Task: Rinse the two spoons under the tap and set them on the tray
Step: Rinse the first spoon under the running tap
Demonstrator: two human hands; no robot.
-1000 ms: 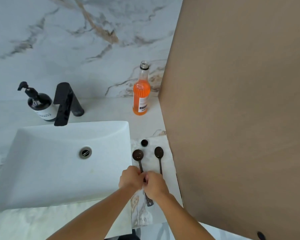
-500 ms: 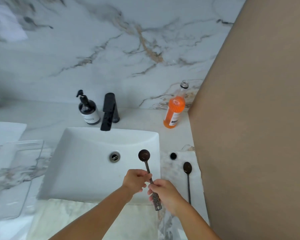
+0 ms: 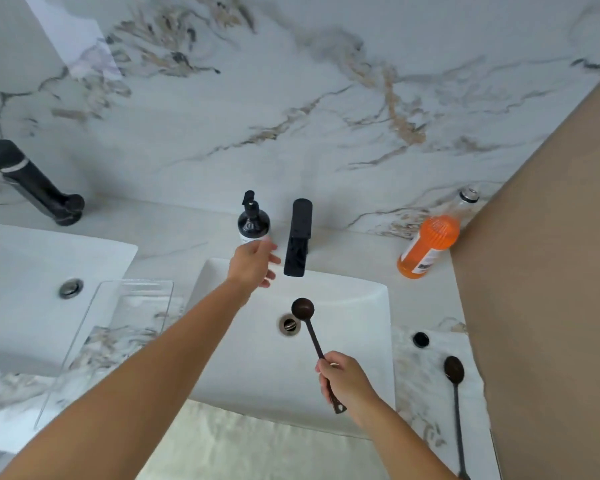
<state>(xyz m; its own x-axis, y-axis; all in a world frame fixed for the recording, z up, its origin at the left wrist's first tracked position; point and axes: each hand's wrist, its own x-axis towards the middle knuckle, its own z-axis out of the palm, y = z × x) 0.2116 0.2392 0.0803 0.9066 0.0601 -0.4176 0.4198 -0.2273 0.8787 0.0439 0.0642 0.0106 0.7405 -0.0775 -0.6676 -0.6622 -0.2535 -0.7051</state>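
1. Your right hand [image 3: 347, 379] is pinching the handle of the first spoon [image 3: 312, 336] low down, with its bowl held out over the sink [image 3: 361, 306], just above the drain [image 3: 289, 324] and short of the tap's spout.
2. Your left hand [image 3: 253, 263] is spread and empty, fingers loose, at about 9 o'clock of the black tap [image 3: 298, 237]. No water shows in this view, so I judge the tap is not yet running.
3. The second spoon [image 3: 455, 389] lies on the counter at 3 o'clock of the sink, near a small black cap [image 3: 421, 339].
4. The clear tray [image 3: 125, 327] sits at 9 o'clock of the sink, between it and a second basin.
5. Risk: the soap bottle [image 3: 253, 221] stands just beside your reaching hand. A careless sweep toward the tap could knock it over.
6. Risk: you grip the spoon far from its bowl. A hard jet hitting the bowl could twist it in your fingers or spray water out over the rim.
7. Risk: the spoon's bowl looks nearer you than the spout. If you open the tap before sliding it toward 12 o'clock, the stream would likely miss.
8. Risk: the tray is clear and hard to read against the marble. You could set a wet spoon short of its edge.
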